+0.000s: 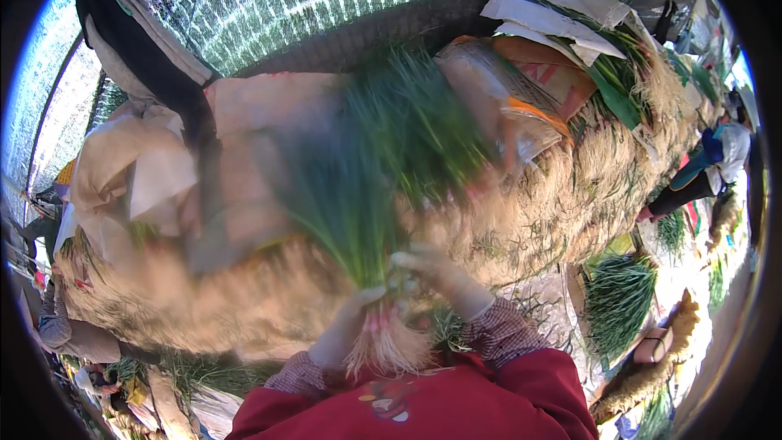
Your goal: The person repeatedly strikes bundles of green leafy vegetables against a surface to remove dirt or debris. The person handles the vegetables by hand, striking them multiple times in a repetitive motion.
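A bunch of spring onions [354, 214] stands before my chest, its green leaves fanned upward and blurred, its pink bases and pale roots [391, 342] hanging low. My left hand [342, 324], in a whitish glove, grips it near the bases from the left. On the other side my right hand [443, 275], gloved alike, has its fingers against the stems; blur hides whether they close around them. Just beyond lies a second bundle of spring onions [421, 122], leaves away from me, on a long heap with matted roots [519, 214] along its near side.
Brown paper sheets [275, 104] and plastic-wrapped sacking [531, 104] cover parts of the heap. A dark cloth [153, 61] hangs at the left. Shade netting [305, 6] closes the back. Loose spring onions [620, 299] lie low right. Other people work at the right [712, 159] and left [67, 327].
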A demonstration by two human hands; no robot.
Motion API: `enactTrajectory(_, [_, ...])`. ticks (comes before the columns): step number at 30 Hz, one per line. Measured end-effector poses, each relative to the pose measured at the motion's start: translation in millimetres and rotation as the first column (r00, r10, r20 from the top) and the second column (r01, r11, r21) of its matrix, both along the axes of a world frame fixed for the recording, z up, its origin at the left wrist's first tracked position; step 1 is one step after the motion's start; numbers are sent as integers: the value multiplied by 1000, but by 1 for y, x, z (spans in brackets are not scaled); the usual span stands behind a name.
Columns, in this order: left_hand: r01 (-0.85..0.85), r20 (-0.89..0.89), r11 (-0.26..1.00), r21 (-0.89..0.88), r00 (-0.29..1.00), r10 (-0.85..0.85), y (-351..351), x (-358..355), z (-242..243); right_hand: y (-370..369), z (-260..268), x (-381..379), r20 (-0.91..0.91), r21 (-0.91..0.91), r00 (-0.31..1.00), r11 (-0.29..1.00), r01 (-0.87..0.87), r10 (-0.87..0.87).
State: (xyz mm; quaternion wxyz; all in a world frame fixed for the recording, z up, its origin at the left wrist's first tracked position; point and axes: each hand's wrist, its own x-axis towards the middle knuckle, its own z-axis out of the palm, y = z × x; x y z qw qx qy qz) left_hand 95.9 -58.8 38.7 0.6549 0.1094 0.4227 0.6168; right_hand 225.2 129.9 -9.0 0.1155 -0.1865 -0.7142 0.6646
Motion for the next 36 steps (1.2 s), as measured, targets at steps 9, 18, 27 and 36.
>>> enactTrajectory(9, [-18,-24,979,-203,1000,14,9,-1,2,-24,62,-8,234,239,811,840,486,-536])
enactTrajectory(18, [-116,145,928,355,987,68,-14,-44,29,77,19,126,982,184,174,581,-793,-73])
enactTrajectory(27, [17,-14,997,73,1000,-16,67,-9,15,110,60,15,329,900,792,425,-97,-515])
enactTrajectory(36, [-106,30,987,-123,993,110,84,12,24,28,60,38,249,22,954,986,167,-167])
